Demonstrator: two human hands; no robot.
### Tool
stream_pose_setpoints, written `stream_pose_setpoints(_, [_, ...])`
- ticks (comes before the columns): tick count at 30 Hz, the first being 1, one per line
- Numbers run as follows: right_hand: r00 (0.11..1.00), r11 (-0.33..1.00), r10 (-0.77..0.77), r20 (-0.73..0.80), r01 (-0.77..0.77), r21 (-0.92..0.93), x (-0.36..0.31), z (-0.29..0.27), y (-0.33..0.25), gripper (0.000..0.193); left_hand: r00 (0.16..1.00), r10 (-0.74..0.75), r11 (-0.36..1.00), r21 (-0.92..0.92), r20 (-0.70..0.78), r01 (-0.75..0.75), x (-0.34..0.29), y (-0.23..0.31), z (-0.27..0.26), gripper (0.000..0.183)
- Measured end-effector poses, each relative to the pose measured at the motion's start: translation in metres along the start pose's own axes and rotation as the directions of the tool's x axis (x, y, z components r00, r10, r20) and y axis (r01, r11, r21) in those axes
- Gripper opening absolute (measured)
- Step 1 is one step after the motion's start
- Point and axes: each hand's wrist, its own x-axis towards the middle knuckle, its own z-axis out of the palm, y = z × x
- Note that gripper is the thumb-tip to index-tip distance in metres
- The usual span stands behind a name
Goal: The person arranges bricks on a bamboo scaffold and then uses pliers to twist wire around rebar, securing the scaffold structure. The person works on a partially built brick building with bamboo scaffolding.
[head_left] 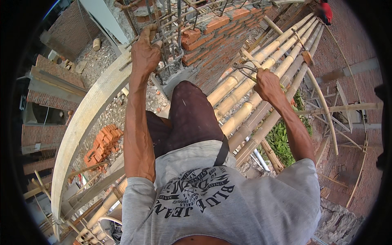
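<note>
Head view: the person stands on a platform of bamboo poles [261, 81] running from 7 o'clock up to 1 o'clock; grey shirt and dark shorts fill the lower centre. The left hand [145, 51], at 11 o'clock, is raised onto the rebar cage [171, 28]; its fingers are curled around one steel bar of the cage, thumb pointing up. The cage rises from the top of a red brick wall [216, 36] at 12 o'clock. The right hand [267, 83], at 2 o'clock, is closed around the handles of metal pincers [245, 69]; the tool's head points toward 10 o'clock and lies just above the bamboo, well apart from the cage. A curved concrete beam [81, 122] sweeps from 11 o'clock down to 8 o'clock; a stack of loose red bricks [104, 143] lies on the ground below at 8 o'clock; green plants [281, 141] show at 4 o'clock beneath the poles.
</note>
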Motion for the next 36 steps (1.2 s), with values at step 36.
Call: stream_pose_setpoints(36, [0.995, 0.973, 0.0, -0.103, 0.024, 0.228, 0.033, 0.236, -0.113, 0.035, 0.44, -0.89, 0.274, 0.634, -0.118, 0.723, -0.389, -0.107, -0.143, 0.025])
